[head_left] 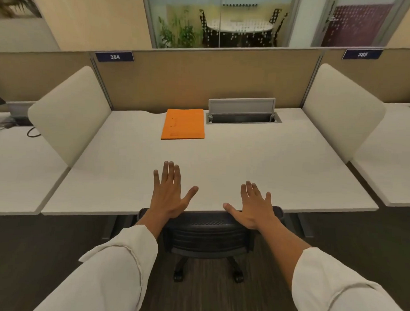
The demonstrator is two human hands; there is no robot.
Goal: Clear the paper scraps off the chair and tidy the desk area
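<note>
A black mesh office chair (pixel 206 234) is pushed in under the front edge of the white desk (pixel 245 161); its seat is hidden, and no paper scraps show. An orange folder (pixel 183 124) lies flat at the back of the desk. My left hand (pixel 169 193) is stretched out over the desk's front part, fingers straight and spread, holding nothing. My right hand (pixel 254 207) is spread the same way above the desk edge and the chair's backrest, also holding nothing.
An open grey cable hatch (pixel 242 112) sits at the back of the desk beside the folder. Cream side dividers (pixel 70 113) (pixel 340 109) and a tan back panel (pixel 202 78) enclose the desk. Neighbouring desks lie left and right; dark carpet (pixel 45 254) is below.
</note>
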